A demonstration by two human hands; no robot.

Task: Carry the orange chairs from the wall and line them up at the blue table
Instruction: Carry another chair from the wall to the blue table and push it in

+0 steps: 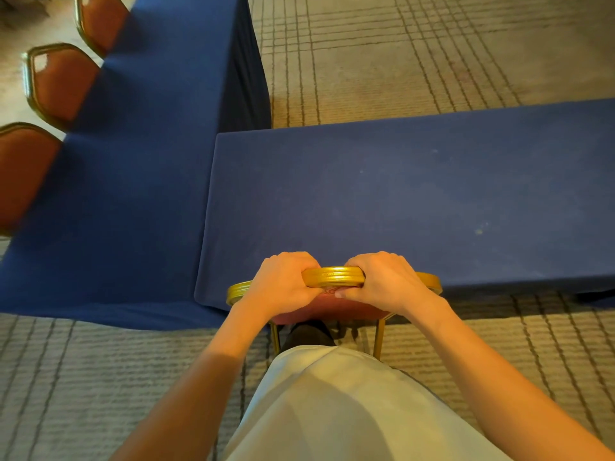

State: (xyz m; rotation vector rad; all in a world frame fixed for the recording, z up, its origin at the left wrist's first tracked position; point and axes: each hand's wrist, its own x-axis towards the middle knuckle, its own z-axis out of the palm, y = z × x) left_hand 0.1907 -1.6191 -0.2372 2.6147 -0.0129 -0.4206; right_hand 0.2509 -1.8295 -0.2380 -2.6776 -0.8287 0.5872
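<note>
We grip the chair [333, 277] back with both hands [283, 282] [387, 279], fingers curled around its top rail, to steer it squarely against the near table [399, 201].

At lower centre we grip the ribbed gold top rail of an orange chair [332, 276] with our left hand [283, 284] and right hand [386, 281]. It stands upright, its back at the near edge of the blue table [399, 201]. In the upper left, three more orange chairs [60, 81] line up along a second blue table [149, 144].
</note>
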